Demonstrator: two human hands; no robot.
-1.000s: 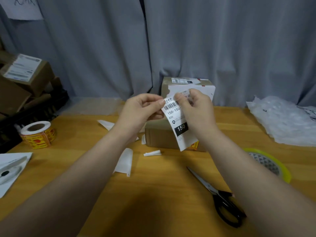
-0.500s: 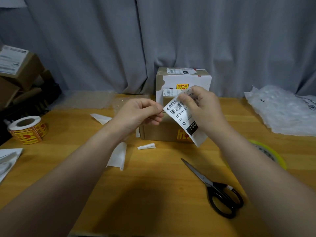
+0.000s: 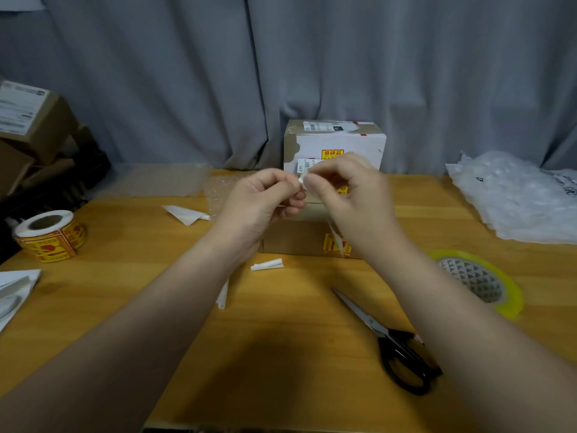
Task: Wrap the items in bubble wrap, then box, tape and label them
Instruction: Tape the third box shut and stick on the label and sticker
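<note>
Nearest on the tabletop (image 3: 156, 276), lying flat at right: black-handled scissors (image 3: 402, 351), with a yellow-rimmed tape roll (image 3: 480, 282) just beyond. Further in, a small curled paper scrap (image 3: 267, 264) in front of a low cardboard box (image 3: 290, 239). Above that box, raised off the tabletop, left hand (image 3: 265, 201) and right hand (image 3: 346, 195) brought fingertip to fingertip, closer together than half a second ago. Both grips clenched in a pinch on the white label (image 3: 301, 180), at its top corner. Turned edge-on now, barcode and printed face no longer showing as before; only a thin strip hanging down under the right hand, in front of the box's yellow sticker. Off to the left, a roll of yellow warning stickers (image 3: 50, 235). Behind the hands, a taller white-faced box (image 3: 335, 142) against the grey curtain (image 3: 187, 89), placed as earlier. At far right, a heap of bubble wrap (image 3: 515, 195).
</note>
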